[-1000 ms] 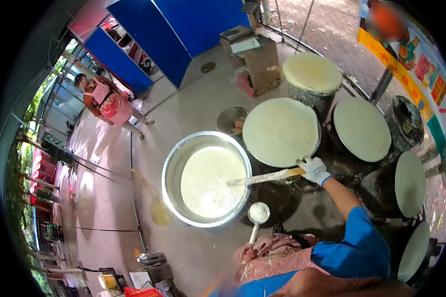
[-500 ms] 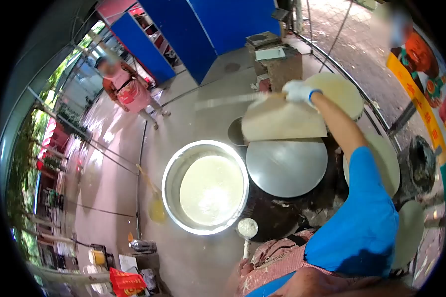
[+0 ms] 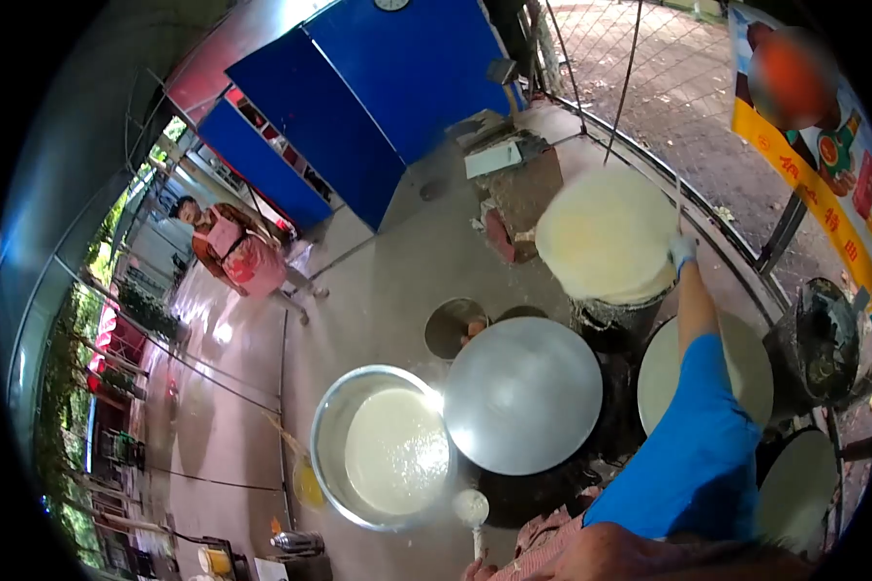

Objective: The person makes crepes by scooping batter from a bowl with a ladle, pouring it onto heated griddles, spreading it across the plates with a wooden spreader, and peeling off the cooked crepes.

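Pancake (image 3: 606, 237) sits on drum (image 3: 612, 316) top, overhanging rim, probably light, limp and tear-prone, best held broadly along its edge; gloved right hand (image 3: 683, 250) at its right edge grips stick (image 3: 678, 198), left hand (image 3: 479, 572), mostly cropped, seems closed round ladle (image 3: 472, 506) handle.

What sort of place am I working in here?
Probably an outdoor or semi-open kitchen for making thin flatbreads: there's a wide metal pot of pale, batter-like liquid, a bare round griddle, and large, thin, pale rounds on a drum-like stand.
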A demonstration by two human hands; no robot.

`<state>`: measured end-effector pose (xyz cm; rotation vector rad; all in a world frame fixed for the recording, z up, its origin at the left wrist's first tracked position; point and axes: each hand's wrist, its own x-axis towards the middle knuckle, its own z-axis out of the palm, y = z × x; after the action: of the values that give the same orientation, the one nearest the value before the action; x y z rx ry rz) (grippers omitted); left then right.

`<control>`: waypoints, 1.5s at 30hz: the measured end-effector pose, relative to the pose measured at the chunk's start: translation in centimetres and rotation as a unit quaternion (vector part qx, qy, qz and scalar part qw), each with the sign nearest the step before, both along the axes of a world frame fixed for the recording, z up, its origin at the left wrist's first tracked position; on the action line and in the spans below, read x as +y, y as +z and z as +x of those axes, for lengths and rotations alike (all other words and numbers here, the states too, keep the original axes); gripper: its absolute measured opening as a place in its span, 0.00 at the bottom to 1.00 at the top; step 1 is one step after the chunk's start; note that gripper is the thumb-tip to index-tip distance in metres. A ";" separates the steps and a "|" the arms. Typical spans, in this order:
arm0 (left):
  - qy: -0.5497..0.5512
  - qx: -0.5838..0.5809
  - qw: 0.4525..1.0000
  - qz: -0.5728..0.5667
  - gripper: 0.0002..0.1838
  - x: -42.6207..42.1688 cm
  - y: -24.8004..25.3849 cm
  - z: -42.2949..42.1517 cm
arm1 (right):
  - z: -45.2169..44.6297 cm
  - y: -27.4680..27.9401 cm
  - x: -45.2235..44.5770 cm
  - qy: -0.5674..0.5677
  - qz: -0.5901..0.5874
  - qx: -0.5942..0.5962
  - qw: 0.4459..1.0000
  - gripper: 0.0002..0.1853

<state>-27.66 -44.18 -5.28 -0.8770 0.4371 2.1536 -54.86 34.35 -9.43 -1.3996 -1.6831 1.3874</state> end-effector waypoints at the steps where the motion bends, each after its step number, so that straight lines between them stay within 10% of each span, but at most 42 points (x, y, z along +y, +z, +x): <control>1: 0.001 0.000 1.000 0.001 0.14 0.6 0.0 -0.5 | 1.4 -1.7 -1.6 -0.062 0.052 0.022 0.996 0.17; 2: 0.005 0.005 1.000 -0.002 0.14 1.1 0.3 -1.2 | -0.5 -13.9 6.2 -0.090 -0.007 -0.071 0.993 0.15; 5: 0.012 0.005 1.000 -0.010 0.14 1.9 1.2 -2.4 | -1.3 -22.9 8.3 -0.112 0.009 -0.002 0.994 0.15; 8: 0.022 0.008 1.000 -0.010 0.14 1.8 1.8 -2.7 | 1.1 -9.1 2.7 -0.078 -0.053 -0.035 0.995 0.15; 13: 0.047 0.014 0.998 0.051 0.15 0.0 2.2 -2.9 | 2.2 -5.3 3.0 -0.094 0.209 -0.231 0.946 0.19; 16: 0.094 0.030 0.988 0.116 0.16 -2.5 4.3 -1.8 | 1.7 -3.1 -4.4 0.009 0.328 -0.049 0.943 0.22; 22: 0.124 0.077 0.988 0.049 0.15 -12.0 0.6 -4.5 | -0.9 2.6 -31.6 0.300 0.146 -0.132 0.933 0.23; 28: 0.068 0.137 0.984 -0.093 0.11 -24.4 -8.3 -13.2 | 0.3 12.7 -59.0 0.666 0.182 -0.227 0.686 0.18; 30: 0.019 0.059 0.991 -0.122 0.07 -29.1 -12.2 -16.4 | 0.5 1.8 -66.5 0.683 0.478 -0.264 0.484 0.16; 32: -0.091 0.076 0.971 -0.207 0.08 -31.3 -15.5 -17.8 | 2.7 2.7 -73.5 0.723 0.475 -0.280 0.416 0.16; 35: -0.219 0.124 0.907 -0.338 0.10 -33.6 -18.1 -20.5 | 3.9 10.2 -76.6 0.708 0.314 -0.281 0.567 0.21; 38: -0.194 0.022 0.952 -0.236 0.14 -33.0 -15.3 -22.6 | 8.5 3.3 -76.7 0.675 0.337 -0.388 0.530 0.22; 42: -0.157 -0.119 0.973 -0.117 0.19 -31.9 -9.6 -23.0 | 14.7 5.3 -79.0 0.631 0.261 -0.355 0.638 0.24; 45: -0.118 -0.100 0.987 0.032 0.23 -34.0 4.3 -23.9 | 16.8 9.7 -80.4 0.565 0.272 -0.264 0.733 0.21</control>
<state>-51.57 -78.21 -1.00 -0.9434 0.3493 1.8335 -38.01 -46.10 0.28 -0.3064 -3.2715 0.7612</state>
